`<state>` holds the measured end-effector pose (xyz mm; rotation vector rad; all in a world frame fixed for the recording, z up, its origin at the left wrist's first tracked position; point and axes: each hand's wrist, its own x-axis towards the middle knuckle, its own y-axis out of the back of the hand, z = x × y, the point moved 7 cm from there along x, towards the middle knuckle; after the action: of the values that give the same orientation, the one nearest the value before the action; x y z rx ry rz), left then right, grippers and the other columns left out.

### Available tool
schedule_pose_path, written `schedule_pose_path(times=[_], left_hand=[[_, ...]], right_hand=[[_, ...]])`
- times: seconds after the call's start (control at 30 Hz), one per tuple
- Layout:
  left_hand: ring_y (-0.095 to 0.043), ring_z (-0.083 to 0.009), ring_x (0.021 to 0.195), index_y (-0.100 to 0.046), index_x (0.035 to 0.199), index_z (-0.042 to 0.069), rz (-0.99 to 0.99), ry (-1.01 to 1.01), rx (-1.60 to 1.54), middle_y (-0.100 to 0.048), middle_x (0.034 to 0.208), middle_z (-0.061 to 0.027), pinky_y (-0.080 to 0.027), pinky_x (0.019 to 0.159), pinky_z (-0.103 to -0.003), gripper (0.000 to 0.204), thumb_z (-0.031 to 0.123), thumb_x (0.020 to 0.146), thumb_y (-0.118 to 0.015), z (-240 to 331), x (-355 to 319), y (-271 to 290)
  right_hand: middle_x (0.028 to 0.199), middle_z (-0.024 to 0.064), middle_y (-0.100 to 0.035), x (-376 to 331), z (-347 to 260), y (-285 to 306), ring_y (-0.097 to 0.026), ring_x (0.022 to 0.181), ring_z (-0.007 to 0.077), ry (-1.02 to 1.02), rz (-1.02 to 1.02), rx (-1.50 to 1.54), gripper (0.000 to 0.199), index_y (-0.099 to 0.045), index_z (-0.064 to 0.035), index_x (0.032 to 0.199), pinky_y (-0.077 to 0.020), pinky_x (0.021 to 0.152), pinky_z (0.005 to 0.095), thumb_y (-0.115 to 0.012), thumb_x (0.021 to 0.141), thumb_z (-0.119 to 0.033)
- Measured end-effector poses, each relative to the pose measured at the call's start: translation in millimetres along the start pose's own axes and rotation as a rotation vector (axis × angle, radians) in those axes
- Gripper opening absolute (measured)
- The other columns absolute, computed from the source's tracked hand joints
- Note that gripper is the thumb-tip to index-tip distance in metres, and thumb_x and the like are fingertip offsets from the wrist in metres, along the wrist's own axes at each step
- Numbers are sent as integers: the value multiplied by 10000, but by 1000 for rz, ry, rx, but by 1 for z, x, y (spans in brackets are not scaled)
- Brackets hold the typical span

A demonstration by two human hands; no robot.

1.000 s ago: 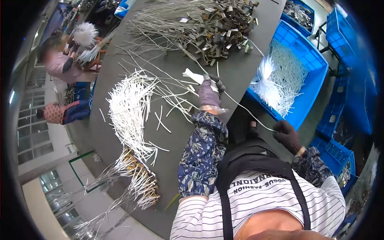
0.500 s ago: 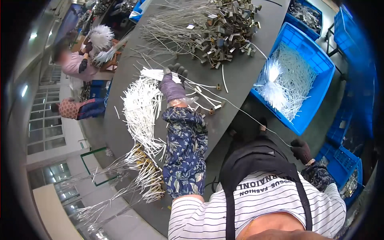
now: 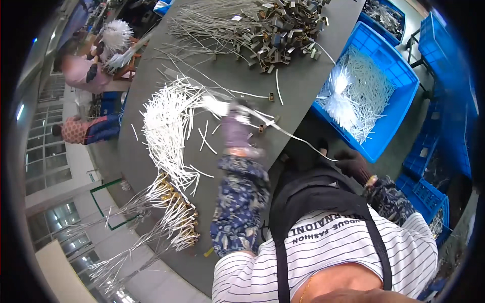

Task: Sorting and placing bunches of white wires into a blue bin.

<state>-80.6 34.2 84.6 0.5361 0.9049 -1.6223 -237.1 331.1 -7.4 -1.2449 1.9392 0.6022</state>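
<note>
My left hand (image 3: 236, 129), in a purple-grey glove, is over the table and smeared by motion. A blurred bunch of white tubes (image 3: 215, 106) sticks out from it and appears gripped. Beside it, two wires with small metal ends (image 3: 260, 129) lie on the table. From there a long thin white wire (image 3: 303, 141) runs over the table edge to my right hand (image 3: 355, 164). That hand wears a dark brown glove and is closed at the wire's end, near my apron. Left of my left hand spreads a large heap of white tubes (image 3: 169, 129).
Wires with metal brackets (image 3: 290, 33) are piled on the far table (image 3: 227, 65). At the near left lie wires with yellowish ends (image 3: 177, 212). A blue crate (image 3: 399, 121) with white wires stands at right, with more blue crates beyond. Two people (image 3: 83, 70) are at far left.
My left hand has moved right and nearer, the white bunch moving along with it. My right hand has shifted left and away from me, and the wire between them is shorter.
</note>
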Motion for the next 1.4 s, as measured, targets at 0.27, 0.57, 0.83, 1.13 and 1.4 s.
schedule_pose_path(times=[0.27,0.57,0.83,1.13,1.4], left_hand=[[-551,-118,533,-625,851,1,34,-268,564,-586,640,-16,-455,482,-263,258,253,834,-679,-28,53,48],[-541,-90,518,-628,903,42,269,-276,832,-605,639,-41,-417,438,-248,271,310,867,-636,51,65,104],[-643,-219,821,-520,1107,31,-227,-179,-219,-634,1023,-152,-554,662,-322,311,295,944,-539,-3,66,7],[-622,-201,777,-585,981,71,-270,-264,-117,-635,889,-68,-548,688,-356,297,360,911,-582,-12,90,-25],[-662,-266,808,-561,1000,37,-189,-585,-156,-661,961,-147,-589,727,-426,215,244,946,-541,117,73,-3]], right_hand=[[1166,177,-555,40,-176,-140,-601,978,246,548,-335,-356,633,-455,-64,1315,-494,848,374,-703,761,-242],[1022,222,-621,194,-311,-159,-632,848,367,1076,295,-1205,429,-572,-63,1164,-521,752,444,-659,769,-207],[893,87,-682,88,-210,-135,-628,816,167,649,-224,-295,251,-667,-59,1034,-512,741,319,-690,808,-164],[629,26,-523,-23,71,44,-474,464,120,-91,35,170,115,-596,-44,842,-371,405,260,-665,807,-129],[613,37,-543,-30,105,61,-510,484,127,-223,114,-139,180,-605,-41,803,-391,428,287,-670,784,-208]])
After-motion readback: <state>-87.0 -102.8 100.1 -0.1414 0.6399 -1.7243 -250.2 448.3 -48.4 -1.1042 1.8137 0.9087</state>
